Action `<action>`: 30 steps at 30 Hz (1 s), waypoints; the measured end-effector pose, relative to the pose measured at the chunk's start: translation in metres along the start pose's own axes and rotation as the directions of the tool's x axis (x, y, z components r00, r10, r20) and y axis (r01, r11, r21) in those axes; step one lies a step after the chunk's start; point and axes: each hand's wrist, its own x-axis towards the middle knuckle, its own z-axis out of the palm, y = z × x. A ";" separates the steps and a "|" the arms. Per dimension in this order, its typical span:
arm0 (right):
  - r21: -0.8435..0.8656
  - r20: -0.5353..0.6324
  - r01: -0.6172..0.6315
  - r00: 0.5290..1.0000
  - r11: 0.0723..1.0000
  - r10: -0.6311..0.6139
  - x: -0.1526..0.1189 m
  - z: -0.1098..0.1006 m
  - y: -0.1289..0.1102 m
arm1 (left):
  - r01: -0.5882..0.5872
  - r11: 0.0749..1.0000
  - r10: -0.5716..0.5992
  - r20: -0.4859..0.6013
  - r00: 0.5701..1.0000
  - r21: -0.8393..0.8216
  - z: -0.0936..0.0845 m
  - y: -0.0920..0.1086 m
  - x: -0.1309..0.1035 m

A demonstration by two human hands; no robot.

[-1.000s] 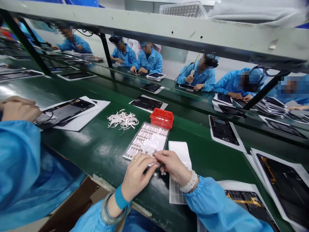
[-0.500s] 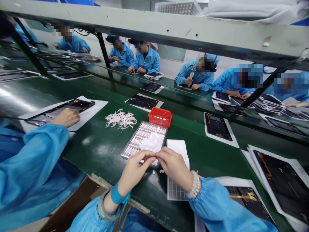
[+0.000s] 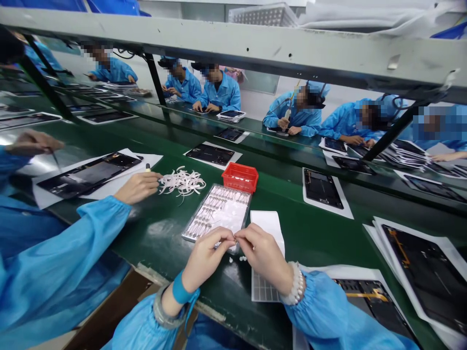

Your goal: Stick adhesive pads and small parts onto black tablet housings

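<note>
My left hand [image 3: 207, 253] and my right hand [image 3: 265, 255] meet fingertip to fingertip, both pinched closed. Whatever lies between the fingertips is too small to name. Just beyond them is a clear tray [image 3: 233, 214] holding rows of small round parts with thin wire leads. White backing paper [image 3: 268, 221] and a sheet of grey rectangular labels [image 3: 265, 287] lie partly under my right hand. A few tiny white pieces [image 3: 242, 258] rest on the bench between my wrists.
Behind the tray stands a red bin [image 3: 240, 179], with a heap of white strips [image 3: 182, 182] to its left. Black device panels on white paper [image 3: 323, 189] lie along the green bench. A co-worker's hand [image 3: 136, 187] is at left. A metal shelf beam [image 3: 219, 39] crosses overhead.
My hands stay pinched together in nearly the same place. The co-worker's hand at left has moved right, from the panel to beside the white strips.
</note>
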 end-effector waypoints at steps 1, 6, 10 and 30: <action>0.007 0.002 -0.005 1.000 1.000 0.005 0.000 -0.001 0.000 | -0.005 1.000 0.005 0.009 1.000 0.017 0.000 0.000 0.000; -0.007 -0.027 -0.039 0.999 0.999 0.039 -0.007 -0.019 0.004 | 0.024 0.986 -0.019 -0.031 0.999 0.165 -0.008 -0.015 0.008; -0.038 -0.034 -0.114 0.993 0.993 0.113 -0.030 -0.046 0.009 | -0.020 0.945 0.049 -0.080 0.996 0.326 0.001 -0.010 0.009; 0.156 -0.251 -0.618 0.729 0.770 0.636 -0.247 -0.149 0.018 | -0.693 0.721 0.602 0.504 0.619 -0.009 0.134 0.060 -0.058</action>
